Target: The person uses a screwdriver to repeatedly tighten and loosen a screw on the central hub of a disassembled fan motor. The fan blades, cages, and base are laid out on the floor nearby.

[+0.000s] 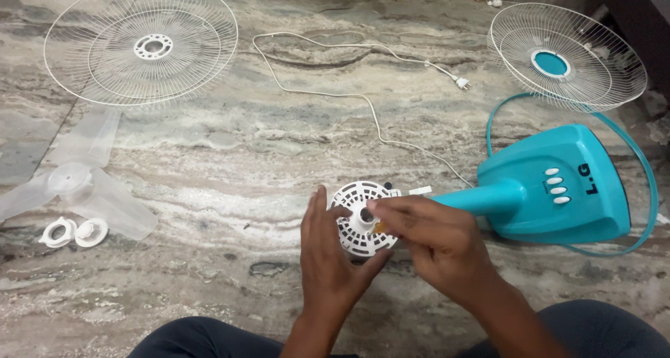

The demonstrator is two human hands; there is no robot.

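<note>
Hands at centre: left hand [333,250] cups the white motor housing [359,218] from 7 o'clock, fingers curled round its rim; right hand [436,239] pinches at the hub shaft, fingers closed on something small, cannot tell what. Housing sits on the teal fan stand [558,187], lying flat on the stone floor [244,155] at 3 o'clock. Fan looks fully stripped; reassembly seems barely begun. Count: one clear blade [70,183] and two white lock nuts [73,232] at 9 o'clock, two wire guards, one at 11 [139,47], one at 1 [567,56], one teal ring, one power cord [349,72].
</note>
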